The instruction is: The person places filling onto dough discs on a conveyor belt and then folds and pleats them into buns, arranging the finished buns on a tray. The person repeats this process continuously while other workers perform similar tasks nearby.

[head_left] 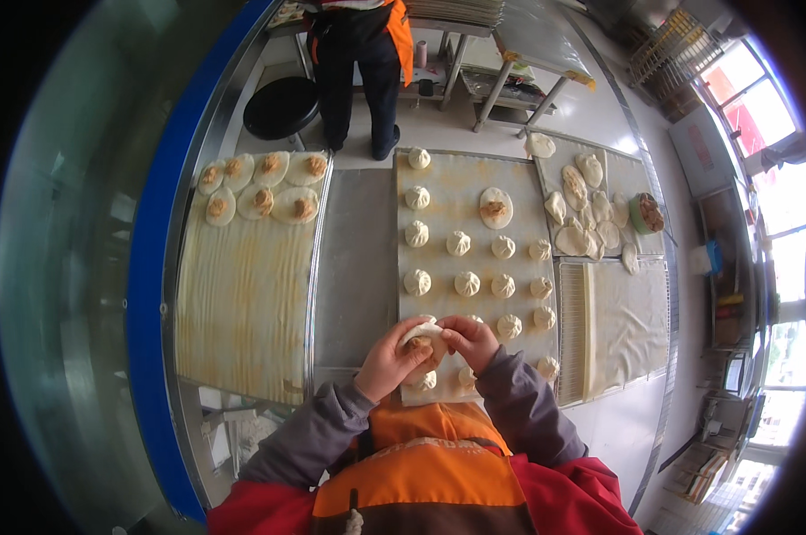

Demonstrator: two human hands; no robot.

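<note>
A round dough wrapper with brown filling (421,342) rests in my left hand (388,361), whose fingers curl around its left side. My right hand (468,341) pinches the wrapper's upper right edge between thumb and fingers. The filling shows in the wrapper's open middle. Both hands are over the near part of a cloth-lined tray (520,178), where several pleated buns (467,283) sit in rows. Some near buns are partly hidden by my hands. Farther up the same tray lies a flat wrapper topped with filling (496,209).
Several filled wrappers (263,201) lie at the far end of the left tray (242,303). Plain dough wrappers (590,227) are piled at the right, beside a green bowl of filling (645,214). A co-worker (354,71) stands beyond the table near a black round stool (281,108).
</note>
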